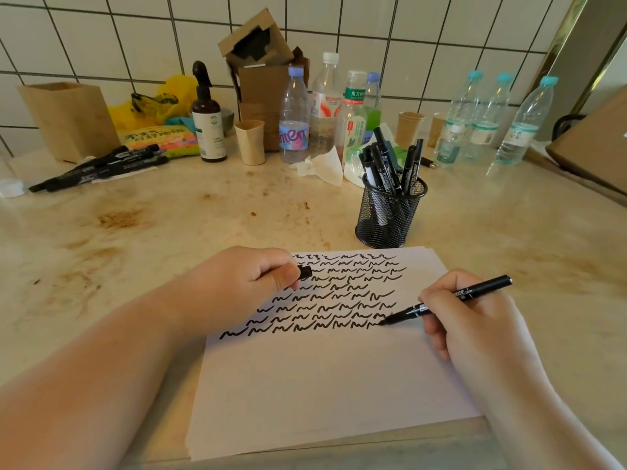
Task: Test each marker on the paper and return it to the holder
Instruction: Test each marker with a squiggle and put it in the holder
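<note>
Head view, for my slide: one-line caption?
Right hand scribbles a marker on paper; left hand holds its cap.

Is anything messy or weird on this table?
Yes. The pale stone countertop has brown stains. A crumpled white tissue lies by the plastic bottles, and several black markers lie loose at far left instead of in the black mesh holder.

Two bare forearms reach in from the lower corners, no sleeves showing on either. The left hand and right hand carry no rings, watch, or gloves; the left thumbnail is short and unpainted.
</note>
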